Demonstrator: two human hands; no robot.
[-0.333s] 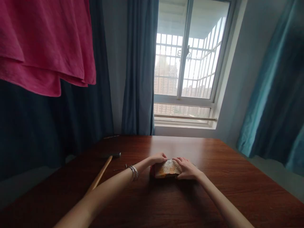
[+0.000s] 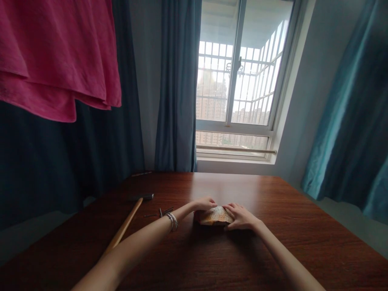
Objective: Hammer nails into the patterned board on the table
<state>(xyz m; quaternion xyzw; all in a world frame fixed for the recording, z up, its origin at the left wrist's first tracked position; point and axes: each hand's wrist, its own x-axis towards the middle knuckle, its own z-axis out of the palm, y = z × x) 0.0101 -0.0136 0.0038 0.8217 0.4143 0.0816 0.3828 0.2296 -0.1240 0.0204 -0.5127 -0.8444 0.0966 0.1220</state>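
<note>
On the table before me lies a small speckled cream-and-orange thing [image 2: 216, 217], bulging in the middle, with a dark gap along its near edge. Its exact kind is unclear. My left hand [image 2: 205, 203] grips its far left part with curled fingers; a silvery bracelet circles that wrist. My right hand [image 2: 241, 217] holds the right end, fingers over the top and thumb at the near edge. A hammer [image 2: 129, 220] with a wooden handle rests to the left, its lower handle hidden behind my left forearm. Several thin dark nails [image 2: 165, 211] lie beside the bracelet.
The brown wooden table [image 2: 303, 226] reaches back to the wall beneath a barred window [image 2: 235, 81]. Blue curtains [image 2: 178, 93] hang on both sides. A pink cloth [image 2: 60, 60] hangs at the upper left. A thin strip [image 2: 141, 174] lies at the table's far left edge.
The speckled thing now bulges upward more in the middle, and both hands have shifted slightly on it. More of the nails shows beside my left wrist.
</note>
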